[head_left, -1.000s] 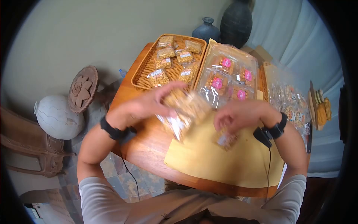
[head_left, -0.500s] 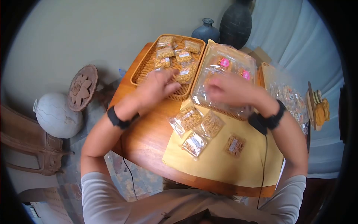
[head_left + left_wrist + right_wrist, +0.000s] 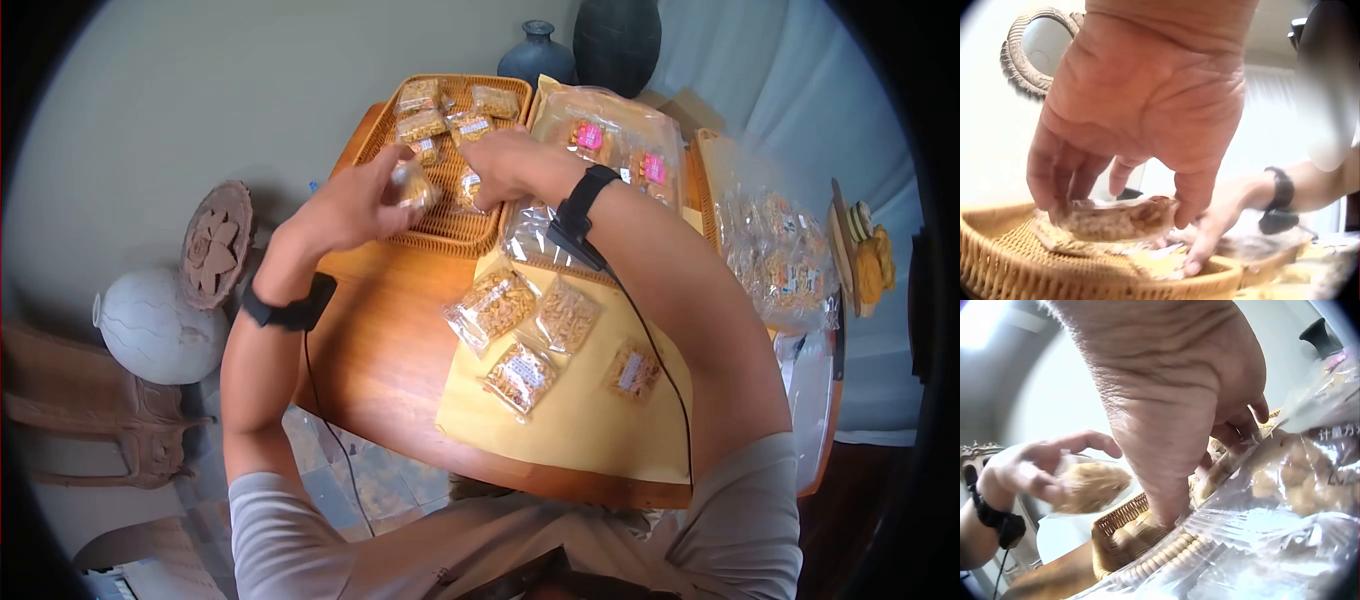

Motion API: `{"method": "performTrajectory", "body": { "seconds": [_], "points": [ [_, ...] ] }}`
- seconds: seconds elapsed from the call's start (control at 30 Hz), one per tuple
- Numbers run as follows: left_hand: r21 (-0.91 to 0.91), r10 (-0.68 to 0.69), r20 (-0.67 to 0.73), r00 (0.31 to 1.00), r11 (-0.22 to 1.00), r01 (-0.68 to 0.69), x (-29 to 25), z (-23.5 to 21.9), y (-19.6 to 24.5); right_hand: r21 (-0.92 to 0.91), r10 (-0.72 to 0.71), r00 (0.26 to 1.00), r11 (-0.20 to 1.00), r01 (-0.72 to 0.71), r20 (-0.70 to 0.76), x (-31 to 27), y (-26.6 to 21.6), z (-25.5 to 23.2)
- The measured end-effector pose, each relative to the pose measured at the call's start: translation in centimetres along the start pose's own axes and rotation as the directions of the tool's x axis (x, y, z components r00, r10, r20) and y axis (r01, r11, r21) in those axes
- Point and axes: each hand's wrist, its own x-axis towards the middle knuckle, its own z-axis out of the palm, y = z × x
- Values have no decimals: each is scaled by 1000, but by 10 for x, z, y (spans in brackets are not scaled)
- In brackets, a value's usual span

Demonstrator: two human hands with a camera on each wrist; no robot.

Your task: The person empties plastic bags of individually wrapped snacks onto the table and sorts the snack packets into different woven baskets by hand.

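My left hand [image 3: 345,207] grips a clear snack packet [image 3: 413,188] above the near left part of the wicker basket [image 3: 450,243]. The left wrist view shows this packet [image 3: 1121,220] level between thumb and fingers. Inside the basket's right side, my right hand [image 3: 508,165] has its thumb and fingers around another packet [image 3: 467,188]; the right wrist view shows the right fingers [image 3: 1235,432] partly hidden behind the palm. More packets [image 3: 420,125] lie farther back in the basket.
Several loose packets [image 3: 520,377] lie on yellow paper [image 3: 560,430] at the table's front. Right of the basket is a tray of pink-labelled bags [image 3: 590,136], with more bagged snacks [image 3: 785,270] farther right. Dark vases [image 3: 537,55] stand behind. A cable hangs from each wrist.
The left hand released packets onto the yellow paper, then moved to the basket and took up another. The right hand left a packet on the paper and crossed over the tray into the basket.
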Motion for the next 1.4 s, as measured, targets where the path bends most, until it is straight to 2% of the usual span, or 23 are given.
{"method": "performTrajectory", "body": {
  "seconds": [0.03,0.07,0.1,0.13,0.23,0.3,0.37,0.43,0.5,0.53,0.57,0.63,0.7,0.73,0.77,0.9,0.97,1.1,1.17,1.3,1.33,1.37,1.4],
  "points": [
    [4,0,10,1000,1000,0,-14,-8,11,19,-23,998,1000,24,-66,-4,-1,-5],
    [-73,110,194,975,993,-98,-28,-14,21,35,-45,990,998,50,-131,-6,-1,-6],
    [-167,228,360,905,970,-178,-40,-15,27,95,-29,984,994,46,-174,-4,2,-4],
    [-239,298,418,858,948,-212,-49,-4,24,106,-27,985,993,46,-170,-5,3,-4],
    [-132,236,541,807,972,-196,-77,22,44,262,-70,939,951,165,-338,-5,8,-4],
    [111,314,397,863,916,-384,-89,47,42,279,-94,903,933,227,-419,-2,11,5],
    [155,353,339,872,893,-422,-98,59,42,284,-115,859,914,288,-499,-10,11,1],
    [203,396,279,875,866,-457,-94,54,42,293,-125,773,878,378,-622,-29,15,-9],
    [-24,343,358,869,933,-358,-74,28,41,443,-143,888,825,351,-438,-78,16,-40],
    [-40,267,320,909,962,-269,-61,12,43,560,-97,914,763,322,-394,-102,15,-47],
    [-1,251,197,948,967,-256,-46,3,38,664,-60,938,691,286,-341,-124,14,-51],
    [198,189,54,980,960,-196,-1,-5,19,584,-160,983,792,181,-88,-158,19,-54],
    [236,90,-68,994,969,-71,42,-1,-6,612,-239,971,766,197,-13,-186,18,-30],
    [301,37,-61,997,953,-17,65,-1,-13,530,-302,953,807,260,-7,-195,13,-21],
    [366,-19,-52,998,930,37,83,1,-18,513,-292,951,834,203,98,-203,9,-16],
    [247,-9,-131,991,968,41,127,15,-39,389,-278,954,895,217,109,-223,6,19],
    [324,-63,54,997,945,43,134,13,-35,370,-264,961,904,215,86,-230,6,24],
    [368,-124,189,974,929,46,134,-2,-25,317,-264,964,918,240,37,-237,12,30],
    [489,-204,266,942,871,51,134,-8,-19,285,-293,956,918,277,14,-237,15,36],
    [373,-150,232,961,926,54,143,-1,-4,244,-304,947,915,321,-103,-232,9,31],
    [339,-41,100,994,941,5,152,15,-11,238,-304,947,917,321,-107,-228,7,31],
    [311,67,-34,997,949,-53,161,29,-16,281,-311,926,888,363,-213,-224,4,32],
    [312,70,-35,997,948,-55,167,38,-17,319,-310,897,855,408,-316,-221,2,32]
  ]
}}
